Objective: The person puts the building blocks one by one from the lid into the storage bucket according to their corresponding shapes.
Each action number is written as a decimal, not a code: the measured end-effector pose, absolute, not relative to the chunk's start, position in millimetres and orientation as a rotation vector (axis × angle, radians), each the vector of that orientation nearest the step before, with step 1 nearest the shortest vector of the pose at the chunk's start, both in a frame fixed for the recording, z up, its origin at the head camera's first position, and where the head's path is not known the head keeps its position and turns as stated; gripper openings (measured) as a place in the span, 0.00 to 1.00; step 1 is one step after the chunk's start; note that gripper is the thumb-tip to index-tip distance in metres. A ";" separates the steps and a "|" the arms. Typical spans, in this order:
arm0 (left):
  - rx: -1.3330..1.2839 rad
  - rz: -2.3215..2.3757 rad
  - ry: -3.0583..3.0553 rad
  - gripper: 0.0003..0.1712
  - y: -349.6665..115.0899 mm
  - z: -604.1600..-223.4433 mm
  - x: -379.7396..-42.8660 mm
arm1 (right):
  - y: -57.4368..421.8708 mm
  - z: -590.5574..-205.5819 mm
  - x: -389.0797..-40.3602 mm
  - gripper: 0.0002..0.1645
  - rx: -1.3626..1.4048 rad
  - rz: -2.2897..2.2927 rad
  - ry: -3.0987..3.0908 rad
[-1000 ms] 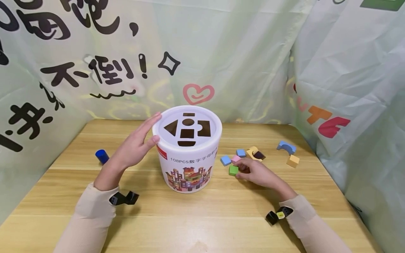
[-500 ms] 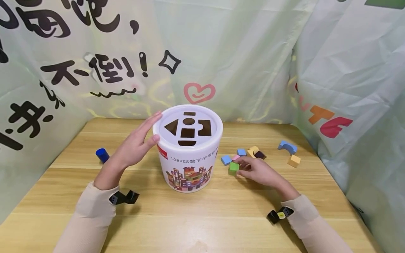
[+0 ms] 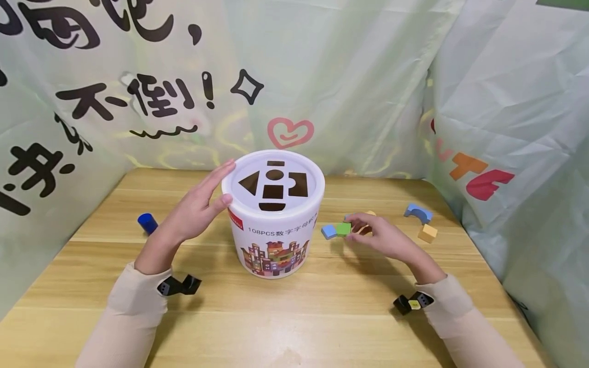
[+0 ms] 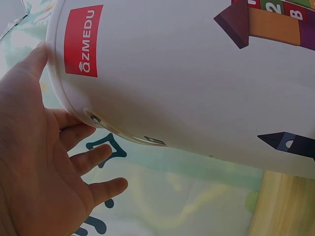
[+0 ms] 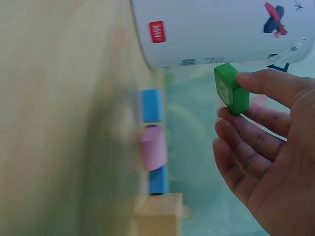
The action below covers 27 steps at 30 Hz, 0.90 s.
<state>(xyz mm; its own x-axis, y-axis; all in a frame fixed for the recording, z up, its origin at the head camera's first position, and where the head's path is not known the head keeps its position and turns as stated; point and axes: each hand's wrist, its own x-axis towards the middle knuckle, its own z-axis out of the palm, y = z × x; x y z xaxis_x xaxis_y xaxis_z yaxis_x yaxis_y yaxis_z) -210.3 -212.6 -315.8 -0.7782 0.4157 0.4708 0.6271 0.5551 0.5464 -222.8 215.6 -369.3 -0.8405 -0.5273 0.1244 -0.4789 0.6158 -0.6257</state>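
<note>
A white bucket (image 3: 276, 235) with printed block pictures stands upright mid-table, its lid (image 3: 294, 204) cut with shaped holes. My left hand (image 3: 195, 212) rests against the left rim, the thumb in front and the fingers reaching back along the edge. In the left wrist view, its fingers (image 4: 106, 189) are spread and fairly straight, and some lie off the wall. To the bucket's right, my right hand (image 3: 386, 237) pinches a small green block (image 3: 343, 229) between thumb and fingers, above the table. A pale mark shows on that block's face in the right wrist view.
A blue block (image 3: 329, 232) lies just beyond the green one. The right wrist view also shows a pink cylinder (image 5: 154, 147) and a natural wood block (image 5: 160, 214). Farther right are a blue arch (image 3: 417, 212) and a yellow block (image 3: 428, 233). A blue cylinder (image 3: 147, 223) lies left.
The right hand has lifted the green block off the table and moved it slightly up and away. The left hand stays on the bucket's rim.
</note>
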 end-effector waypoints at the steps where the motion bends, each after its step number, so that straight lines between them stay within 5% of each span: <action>1: -0.865 -1.049 -2.503 0.36 -212.8 -315.5 -210.3 | 215.8 -366.0 -223.4 0.20 -0.872 -1.039 2.764; 27: -0.839 -1.032 -2.548 0.36 -212.9 -313.8 -208.8 | 191.6 -266.7 -216.8 0.21 -1.028 -1.194 2.966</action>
<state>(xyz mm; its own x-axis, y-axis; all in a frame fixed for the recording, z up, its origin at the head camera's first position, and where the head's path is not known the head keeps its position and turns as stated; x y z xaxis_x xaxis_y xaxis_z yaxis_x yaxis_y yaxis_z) -208.8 -212.9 -313.8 -0.7969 0.4137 0.4402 0.6034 0.5792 0.5480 -216.8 191.6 -266.7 -0.7913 -0.4582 0.4048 -0.6109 0.5650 -0.5547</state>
